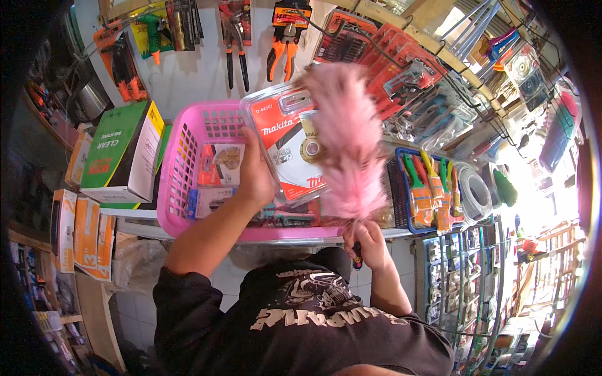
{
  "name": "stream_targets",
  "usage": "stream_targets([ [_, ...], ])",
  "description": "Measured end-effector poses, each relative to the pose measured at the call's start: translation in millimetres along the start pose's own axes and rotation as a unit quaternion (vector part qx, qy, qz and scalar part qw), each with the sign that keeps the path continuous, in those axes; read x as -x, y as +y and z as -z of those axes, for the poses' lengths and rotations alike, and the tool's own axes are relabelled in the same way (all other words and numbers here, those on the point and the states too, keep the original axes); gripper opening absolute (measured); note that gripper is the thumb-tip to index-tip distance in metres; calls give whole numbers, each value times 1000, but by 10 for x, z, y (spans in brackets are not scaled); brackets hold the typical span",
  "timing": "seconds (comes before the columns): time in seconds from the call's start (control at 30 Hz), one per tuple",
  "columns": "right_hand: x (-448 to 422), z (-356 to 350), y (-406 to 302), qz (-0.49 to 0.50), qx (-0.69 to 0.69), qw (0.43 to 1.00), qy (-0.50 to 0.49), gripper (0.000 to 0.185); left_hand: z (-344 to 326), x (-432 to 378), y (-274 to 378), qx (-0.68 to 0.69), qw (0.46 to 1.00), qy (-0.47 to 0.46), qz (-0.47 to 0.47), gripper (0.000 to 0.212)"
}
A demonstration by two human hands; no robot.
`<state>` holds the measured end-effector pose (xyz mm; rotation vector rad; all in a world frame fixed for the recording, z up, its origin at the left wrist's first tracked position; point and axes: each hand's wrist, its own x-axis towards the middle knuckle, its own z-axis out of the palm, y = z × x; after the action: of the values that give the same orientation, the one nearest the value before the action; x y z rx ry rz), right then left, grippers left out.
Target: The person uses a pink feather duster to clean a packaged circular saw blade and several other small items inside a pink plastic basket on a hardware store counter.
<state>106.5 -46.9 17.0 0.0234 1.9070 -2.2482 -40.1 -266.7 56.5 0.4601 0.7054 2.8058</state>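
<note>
My left hand (257, 171) grips the left edge of a Makita cutting disc in a clear blister pack (287, 141), tilted above a pink plastic basket (183, 127). The handle of a pink feather duster (350, 141) is in my right hand (369, 242); its blurred feathers cover the right part of the pack. Inside the basket lie another packaged disc (221, 164), a blue and white package (214, 199) and dark green packaged items (287, 216), partly hidden by my left hand and the pack.
Right of the basket, a blue basket (400, 197) holds several paintbrushes (421, 197), beside a coil of clear hose (474, 195). Silicone boxes (122, 150) stand at the left. Packaged tools, including orange-handled pliers (282, 51), hang on the wall ahead. Shelving (458, 282) stands at the lower right.
</note>
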Motion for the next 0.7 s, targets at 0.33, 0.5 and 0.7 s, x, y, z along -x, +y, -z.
stream_targets([
  [0.33, 53, -106, -162, -57, 205, 977, 5, 30, 199, 58, -133, -13, 998, 1, 66, 65],
  [0.5, 36, -6, -153, -77, 105, 986, 106, 24, 81, -18, -159, 17, 997, -41, 60, 67],
  [0.7, 75, -39, -76, 44, 303, 952, 28, 36, 239, -33, -211, 59, 993, -61, 79, 63],
])
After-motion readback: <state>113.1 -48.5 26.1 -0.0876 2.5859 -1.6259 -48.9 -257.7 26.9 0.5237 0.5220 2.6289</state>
